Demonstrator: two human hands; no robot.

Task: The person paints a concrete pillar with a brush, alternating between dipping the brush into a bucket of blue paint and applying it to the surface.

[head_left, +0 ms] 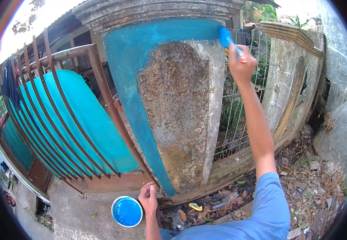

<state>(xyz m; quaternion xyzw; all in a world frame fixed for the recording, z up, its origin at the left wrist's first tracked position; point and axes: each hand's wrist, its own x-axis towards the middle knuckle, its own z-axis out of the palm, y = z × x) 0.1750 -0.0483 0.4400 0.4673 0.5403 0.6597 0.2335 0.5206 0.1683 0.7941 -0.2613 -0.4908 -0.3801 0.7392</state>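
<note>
Right hand [241,66] fingers clamp the paintbrush [225,38] at upper centre — likely light, stiff (grip its dry handle) — left hand [148,198] flat, empty, against the pillar [177,116] foot.

Outdoors at a home's boundary: a weathered concrete pillar [177,108], a rusty gate [61,116], a wire fence [237,116], a house [77,40] behind, leaf litter [301,180].

Brush handle [240,52] mostly hidden in right hand [242,66], left forearm [153,226] cut off at bottom edge
</note>
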